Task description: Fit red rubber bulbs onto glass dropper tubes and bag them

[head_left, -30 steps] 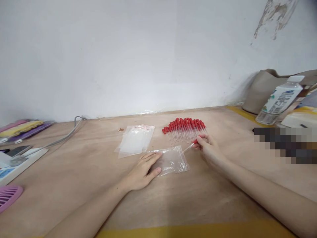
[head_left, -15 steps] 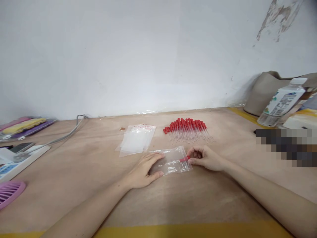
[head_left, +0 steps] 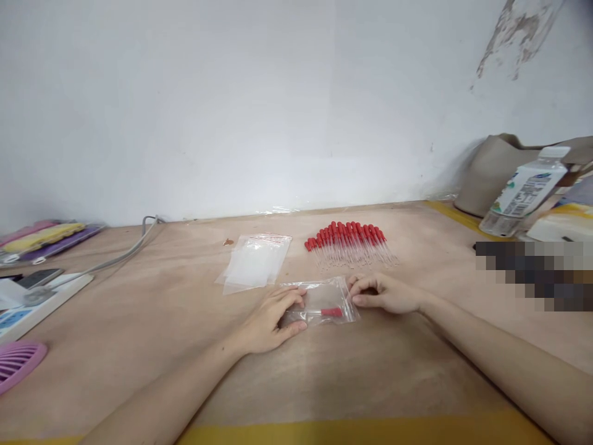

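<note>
A clear zip-lock bag (head_left: 324, 296) lies flat on the table between my hands. Inside it is one dropper (head_left: 331, 312) with a red rubber bulb and a clear tube, its bulb toward the bag's right end. My left hand (head_left: 273, 318) rests on the bag's left end, thumb and fingers spread apart. At the zip end on the right, my right hand (head_left: 380, 293) pinches the bag's edge between thumb and fingers. Behind the bag, several red-bulbed droppers (head_left: 347, 238) lie side by side in a heap. To their left is a stack of zip-lock bags (head_left: 254, 262).
On the left are a power strip (head_left: 50, 300) with a grey cable (head_left: 115, 256), a phone, coloured packs (head_left: 50, 238) and a pink slatted object (head_left: 21, 364). A plastic bottle (head_left: 525, 191) leans by a grey-brown bag (head_left: 482, 176) at right. A wall stands behind.
The dropper has left my right fingers and now lies wholly inside the bag, slightly lower and farther left. My right hand has moved to the bag's edge; my left hand has barely moved.
</note>
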Available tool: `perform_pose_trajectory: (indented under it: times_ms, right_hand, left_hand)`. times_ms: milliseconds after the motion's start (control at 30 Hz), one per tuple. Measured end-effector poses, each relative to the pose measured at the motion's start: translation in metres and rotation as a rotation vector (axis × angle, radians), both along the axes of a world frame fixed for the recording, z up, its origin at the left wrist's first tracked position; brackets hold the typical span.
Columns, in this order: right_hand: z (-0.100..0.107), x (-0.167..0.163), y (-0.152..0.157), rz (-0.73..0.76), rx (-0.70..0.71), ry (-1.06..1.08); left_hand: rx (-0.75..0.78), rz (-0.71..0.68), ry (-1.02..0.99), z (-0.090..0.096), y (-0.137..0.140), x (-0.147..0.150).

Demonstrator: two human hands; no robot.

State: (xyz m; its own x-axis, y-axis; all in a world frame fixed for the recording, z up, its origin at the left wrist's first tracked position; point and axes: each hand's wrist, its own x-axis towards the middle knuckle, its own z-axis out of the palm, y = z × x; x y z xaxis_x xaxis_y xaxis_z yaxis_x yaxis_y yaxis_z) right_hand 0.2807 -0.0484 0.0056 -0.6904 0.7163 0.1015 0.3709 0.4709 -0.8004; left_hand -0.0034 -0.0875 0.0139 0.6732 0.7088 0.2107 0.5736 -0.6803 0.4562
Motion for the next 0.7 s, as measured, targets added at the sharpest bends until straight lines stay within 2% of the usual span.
perform_pose_trajectory:
  times_ms: [67, 167, 267, 333, 500, 700]
  right_hand:
    - [0.002, 0.003, 0.01, -0.165, -0.027, 0.019]
    - [0.004, -0.007, 0.028, -0.454, 0.138, -0.038]
    - [0.008, -0.034, 0.048, -0.582, 0.325, -0.166]
    - [0.011, -0.057, 0.06, -0.652, 0.367, -0.258]
    - [0.019, -0.1, 0.083, -0.882, 0.276, -0.487]
    - [0.021, -0.113, 0.098, -0.905, 0.189, -0.497]
  left_hand:
    - [-0.005, 0.003, -0.007, 0.001, 0.0, 0.0]
    - [-0.01, -0.004, -0.004, 0.002, 0.0, 0.0]
    - [-0.027, -0.016, 0.002, 0.004, -0.001, -0.001]
    - [-0.032, -0.024, 0.004, 0.006, -0.001, -0.001]
    - [-0.022, -0.012, 0.017, 0.005, -0.001, -0.003]
    - [-0.023, -0.009, -0.01, 0.001, 0.0, -0.004]
